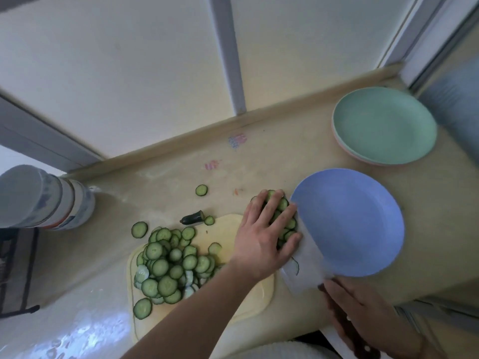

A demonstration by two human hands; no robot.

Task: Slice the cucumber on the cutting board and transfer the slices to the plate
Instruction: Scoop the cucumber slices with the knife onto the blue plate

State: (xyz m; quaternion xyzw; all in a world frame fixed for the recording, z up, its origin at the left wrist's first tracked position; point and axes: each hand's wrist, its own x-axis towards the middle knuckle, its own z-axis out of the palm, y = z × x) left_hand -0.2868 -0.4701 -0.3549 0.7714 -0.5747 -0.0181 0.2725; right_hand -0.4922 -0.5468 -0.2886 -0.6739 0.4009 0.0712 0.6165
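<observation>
A pile of cucumber slices (168,265) lies on the pale yellow cutting board (228,229). My left hand (261,234) lies flat, fingers straight, pressing a batch of slices (283,221) against the broad knife blade (308,265) at the rim of the blue plate (355,224). My right hand (368,320) grips the knife's dark handle at the lower right. A dark cucumber end piece (192,218) lies at the board's far edge. Loose slices lie on the counter, one (201,190) further back.
A green plate (383,125) stacked on a pink one stands at the back right. A striped cylindrical container (44,198) stands at the left. The beige counter (272,156) meets the wall behind; its front edge runs below my arms.
</observation>
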